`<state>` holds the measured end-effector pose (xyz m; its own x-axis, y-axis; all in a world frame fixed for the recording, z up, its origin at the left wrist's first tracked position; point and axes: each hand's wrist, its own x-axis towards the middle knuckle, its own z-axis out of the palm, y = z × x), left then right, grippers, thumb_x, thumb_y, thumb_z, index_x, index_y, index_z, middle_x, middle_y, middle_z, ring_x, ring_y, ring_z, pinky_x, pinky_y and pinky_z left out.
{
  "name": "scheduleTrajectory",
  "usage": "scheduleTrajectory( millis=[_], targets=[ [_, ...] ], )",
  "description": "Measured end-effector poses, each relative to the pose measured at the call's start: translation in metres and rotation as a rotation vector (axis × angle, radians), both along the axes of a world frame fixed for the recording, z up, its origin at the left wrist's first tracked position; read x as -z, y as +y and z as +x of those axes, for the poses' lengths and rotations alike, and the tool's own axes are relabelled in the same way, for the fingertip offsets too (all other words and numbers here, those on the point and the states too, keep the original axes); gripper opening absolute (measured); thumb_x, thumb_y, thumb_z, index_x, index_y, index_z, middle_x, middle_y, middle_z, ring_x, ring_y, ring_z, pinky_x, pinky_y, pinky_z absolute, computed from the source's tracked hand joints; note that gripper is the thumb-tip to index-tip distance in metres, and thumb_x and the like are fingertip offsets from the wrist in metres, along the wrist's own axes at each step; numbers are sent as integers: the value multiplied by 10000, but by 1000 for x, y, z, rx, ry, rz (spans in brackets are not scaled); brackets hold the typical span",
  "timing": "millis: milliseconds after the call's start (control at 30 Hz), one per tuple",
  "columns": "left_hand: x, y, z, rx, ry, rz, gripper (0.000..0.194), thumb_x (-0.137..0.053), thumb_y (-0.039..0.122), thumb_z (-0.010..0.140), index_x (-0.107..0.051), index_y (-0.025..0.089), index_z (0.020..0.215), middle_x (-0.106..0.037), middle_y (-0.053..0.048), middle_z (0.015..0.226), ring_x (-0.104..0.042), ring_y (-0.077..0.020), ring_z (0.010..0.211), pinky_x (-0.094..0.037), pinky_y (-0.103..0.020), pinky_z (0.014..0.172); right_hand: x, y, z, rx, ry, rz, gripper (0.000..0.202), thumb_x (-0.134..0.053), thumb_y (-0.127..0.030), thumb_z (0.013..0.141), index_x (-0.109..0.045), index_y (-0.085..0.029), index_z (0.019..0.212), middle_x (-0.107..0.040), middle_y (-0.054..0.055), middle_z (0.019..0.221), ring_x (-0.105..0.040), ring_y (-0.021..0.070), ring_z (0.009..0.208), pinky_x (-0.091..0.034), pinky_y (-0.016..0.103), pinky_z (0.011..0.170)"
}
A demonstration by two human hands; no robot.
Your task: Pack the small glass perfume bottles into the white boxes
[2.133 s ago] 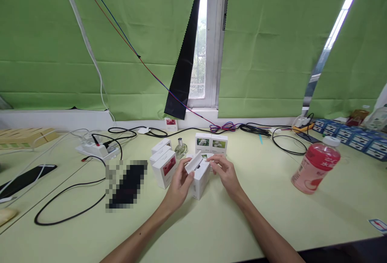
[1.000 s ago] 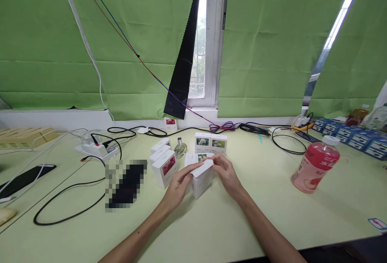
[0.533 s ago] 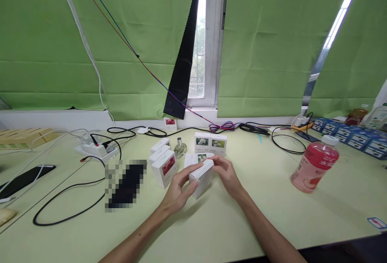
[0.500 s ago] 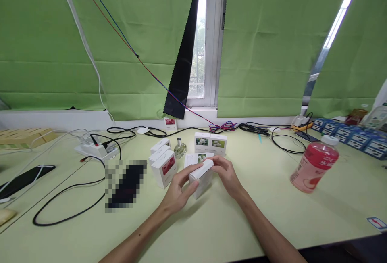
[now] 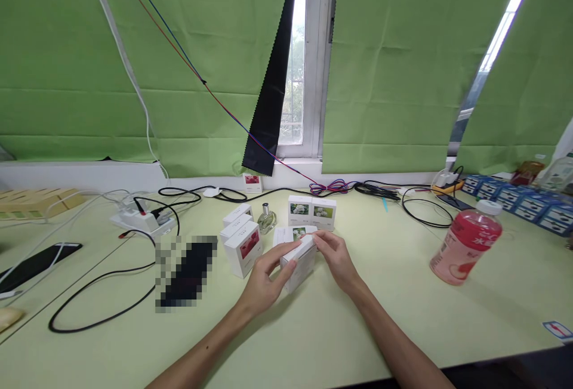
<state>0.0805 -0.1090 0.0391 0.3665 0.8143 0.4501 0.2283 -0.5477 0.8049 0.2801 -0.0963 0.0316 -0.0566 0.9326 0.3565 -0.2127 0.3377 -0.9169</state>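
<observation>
A small white box point(image 5: 301, 272) stands tilted over the table between my hands. My left hand point(image 5: 265, 277) grips its near left side, with the thumb on the face toward me and the fingers along the top. At the far right top corner, my right hand point(image 5: 336, 259) pinches the box's edge. Just behind it is a white box with a white-flower picture point(image 5: 286, 234), partly hidden by the held box and my fingers. Further back stand two flower-picture boxes point(image 5: 322, 213) side by side. To the left, red-flower boxes point(image 5: 245, 249) stand in a row beside a glass perfume bottle point(image 5: 267, 221).
A pink drink bottle point(image 5: 467, 244) stands at right. Blue-and-white boxes point(image 5: 519, 201) line the far right. Black cables point(image 5: 376, 191) run along the back edge. On the left are a power strip point(image 5: 142, 219), a dark phone point(image 5: 40, 264) and a pixelated dark patch.
The held box has turned slightly, and a seam now shows near its top edge. My hands have barely shifted; the other things stay where they were.
</observation>
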Motion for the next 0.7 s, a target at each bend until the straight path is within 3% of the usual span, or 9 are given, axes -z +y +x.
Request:
scheduleTrajectory(
  millis=[267, 700],
  targets=[
    [-3, -1, 1, -3, 17, 51, 385, -568, 370, 963, -656, 258, 1321, -662, -90, 1353, -623, -276, 1228, -518, -406, 1024, -2, 0, -1, 76, -24, 0, 344, -679, -541, 856, -773, -211, 879, -745, 61, 914, -639, 250, 899, -487, 355, 838],
    [-3, -1, 0, 9, 43, 43, 387, -549, 360, 977, -629, 281, 1347, -629, -80, 1398, -601, -263, 1262, -491, -392, 1045, -2, 0, -2, 88, 65, -62, 279, -755, -475, 797, -666, -215, 844, -756, 44, 865, -670, 227, 847, -496, 332, 782]
  ],
)
